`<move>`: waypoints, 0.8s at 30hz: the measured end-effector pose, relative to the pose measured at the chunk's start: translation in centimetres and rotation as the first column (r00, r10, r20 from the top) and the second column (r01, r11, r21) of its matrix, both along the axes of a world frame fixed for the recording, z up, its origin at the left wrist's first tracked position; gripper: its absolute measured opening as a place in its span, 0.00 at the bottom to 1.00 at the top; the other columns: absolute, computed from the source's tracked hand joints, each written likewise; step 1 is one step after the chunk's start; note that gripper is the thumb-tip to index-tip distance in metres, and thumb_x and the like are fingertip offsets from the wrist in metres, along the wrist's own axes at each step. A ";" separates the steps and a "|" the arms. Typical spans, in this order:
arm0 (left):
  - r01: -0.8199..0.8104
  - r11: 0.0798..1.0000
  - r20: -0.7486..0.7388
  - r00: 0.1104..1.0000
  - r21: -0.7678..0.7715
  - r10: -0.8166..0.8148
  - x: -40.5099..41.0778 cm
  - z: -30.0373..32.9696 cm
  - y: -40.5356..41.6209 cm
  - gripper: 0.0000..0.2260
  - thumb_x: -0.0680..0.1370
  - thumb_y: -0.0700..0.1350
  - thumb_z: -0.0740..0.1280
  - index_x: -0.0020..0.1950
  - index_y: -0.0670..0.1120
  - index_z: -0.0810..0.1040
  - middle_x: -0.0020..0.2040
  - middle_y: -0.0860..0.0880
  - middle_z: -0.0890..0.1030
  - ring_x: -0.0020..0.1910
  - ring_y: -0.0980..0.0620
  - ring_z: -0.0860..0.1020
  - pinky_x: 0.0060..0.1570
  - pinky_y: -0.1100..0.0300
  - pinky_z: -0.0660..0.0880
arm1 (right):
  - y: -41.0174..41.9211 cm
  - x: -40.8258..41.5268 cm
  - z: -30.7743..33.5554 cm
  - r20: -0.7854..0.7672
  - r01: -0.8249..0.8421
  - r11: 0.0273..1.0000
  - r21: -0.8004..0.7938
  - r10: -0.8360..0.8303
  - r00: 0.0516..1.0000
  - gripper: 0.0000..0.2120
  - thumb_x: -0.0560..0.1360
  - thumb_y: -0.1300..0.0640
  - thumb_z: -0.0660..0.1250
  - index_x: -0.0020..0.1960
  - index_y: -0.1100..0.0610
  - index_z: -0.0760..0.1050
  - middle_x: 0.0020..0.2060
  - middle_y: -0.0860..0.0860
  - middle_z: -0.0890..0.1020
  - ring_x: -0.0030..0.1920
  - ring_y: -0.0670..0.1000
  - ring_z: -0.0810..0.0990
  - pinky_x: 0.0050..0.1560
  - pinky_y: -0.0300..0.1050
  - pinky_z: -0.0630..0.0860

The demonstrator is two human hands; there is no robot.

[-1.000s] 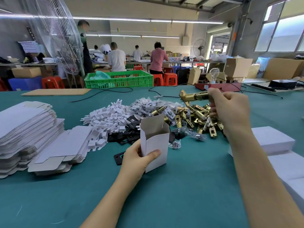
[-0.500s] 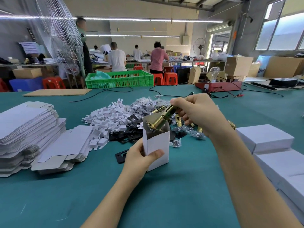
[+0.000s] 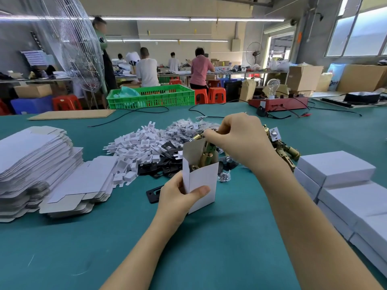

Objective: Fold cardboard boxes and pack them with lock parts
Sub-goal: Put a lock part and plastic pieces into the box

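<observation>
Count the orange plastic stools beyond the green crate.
4 visible: two orange plastic stools right of the green plastic crate, one left of it, one behind it; others may be hidden.

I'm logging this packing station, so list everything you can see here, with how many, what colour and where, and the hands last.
Open box: one, white, upright at table centre, brass latch inside.
Brass latches: a pile, gold, behind the right wrist.
Flat box blanks: tall stacks, white and grey, left.
Plastic inserts: a heap, white, centre.
Black plates: several, beside the inserts.
Closed boxes: a stack, white, right.
Crate: one, green, table's far edge.
Table: one, teal.
Workers: several, background.
Left hand: grips the box's lower corner.
Right hand: pinches the latch above the box.
</observation>
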State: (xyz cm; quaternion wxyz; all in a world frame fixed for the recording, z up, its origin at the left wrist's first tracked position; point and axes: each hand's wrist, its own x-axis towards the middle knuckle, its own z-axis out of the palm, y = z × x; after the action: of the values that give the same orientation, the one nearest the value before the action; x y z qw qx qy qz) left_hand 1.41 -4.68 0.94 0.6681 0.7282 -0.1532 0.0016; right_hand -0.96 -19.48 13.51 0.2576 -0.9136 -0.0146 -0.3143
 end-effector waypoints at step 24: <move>-0.015 1.000 0.014 1.000 0.014 0.014 0.1 0.2 0.2 0.13 0.65 0.50 0.75 0.48 0.52 0.82 0.45 0.50 0.85 0.49 0.43 0.81 0.53 0.39 0.78 | 0.6 0.7 -0.7 -0.215 -0.029 0.958 -0.287 -0.035 0.976 0.07 0.72 0.57 0.67 0.42 0.62 0.78 0.39 0.58 0.80 0.41 0.57 0.77 0.40 0.49 0.77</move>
State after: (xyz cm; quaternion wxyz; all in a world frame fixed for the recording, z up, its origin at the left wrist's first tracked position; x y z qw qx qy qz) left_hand 1.50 -4.44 1.16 0.6617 0.7340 -0.1526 0.0106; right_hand -0.26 -18.90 12.77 0.1214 -0.9703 -0.0304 -0.2073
